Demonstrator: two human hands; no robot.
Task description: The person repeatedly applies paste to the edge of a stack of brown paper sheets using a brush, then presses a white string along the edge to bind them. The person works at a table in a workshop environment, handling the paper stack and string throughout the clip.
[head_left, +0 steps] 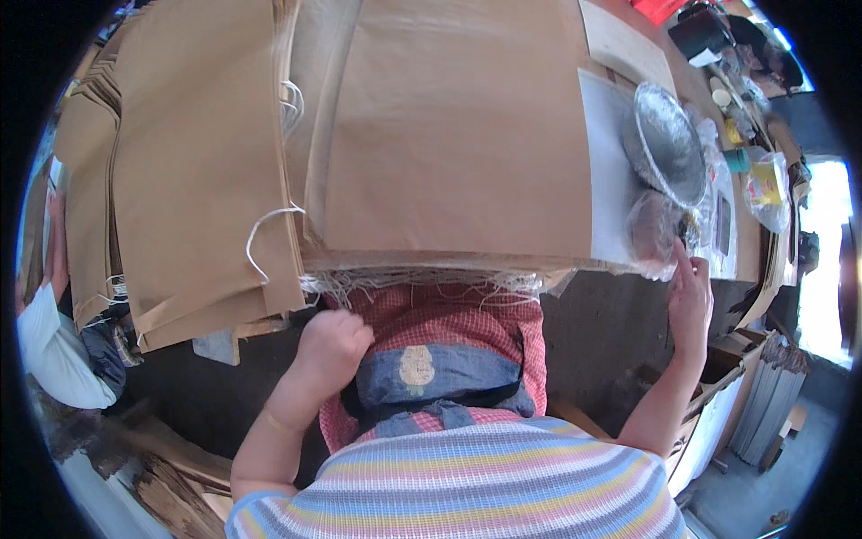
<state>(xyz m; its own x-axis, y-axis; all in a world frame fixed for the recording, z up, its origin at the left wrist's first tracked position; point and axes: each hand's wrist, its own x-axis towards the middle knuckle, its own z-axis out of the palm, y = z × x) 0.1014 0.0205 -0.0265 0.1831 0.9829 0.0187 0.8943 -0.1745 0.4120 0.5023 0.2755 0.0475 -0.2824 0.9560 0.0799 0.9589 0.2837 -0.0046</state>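
Note:
My left hand (334,352) is curled closed just below the table's near edge, beside a bunch of white strings (346,286). Whether it grips one of them is hidden. On the right, my right hand (690,292) has its fingers pinched together at the table edge, against a small dark-and-yellowish thing (689,225) too unclear to name. Clear plastic (654,229) lies beside those fingertips, and a grey metal bowl (666,144) stands just beyond. A large brown paper sheet (458,126) lies flat in front of me, with white sheets (611,171) to its right.
Stacked brown paper bags (202,162) with white string handles cover the left side. At the far right are a yellow-and-white packet (766,184) and assorted clutter. Another person's white sleeve (58,346) shows at the left rim. Cardboard boxes (727,368) stand at lower right.

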